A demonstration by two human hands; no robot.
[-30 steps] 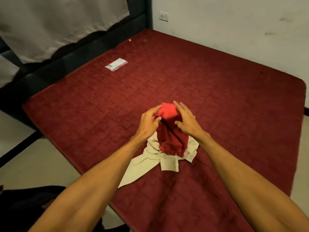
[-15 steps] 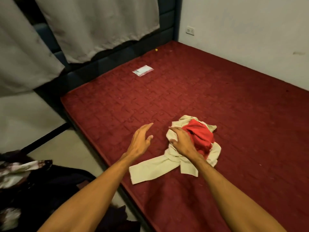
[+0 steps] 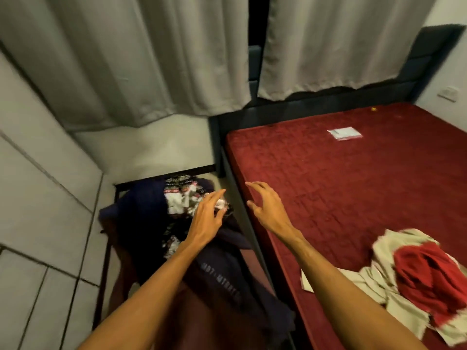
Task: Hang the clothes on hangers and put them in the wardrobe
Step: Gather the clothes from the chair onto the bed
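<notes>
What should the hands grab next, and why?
Probably lower the left hand onto the pile of clothes beside the bed and pinch the top piece. Both hands are empty and open, the right hand hovers near the bed's edge, and the left is right above the pile.

Pale grey curtains (image 3: 126, 59) hang in two panels, dark gap between; dark upholstered bed frame (image 3: 429, 59) below them; red quilted mattress (image 3: 353, 185) at right, small white packet (image 3: 345, 133) on it; wall socket (image 3: 448, 93) far right; pale tiles (image 3: 38, 198), dark grout, left; light dim.
</notes>
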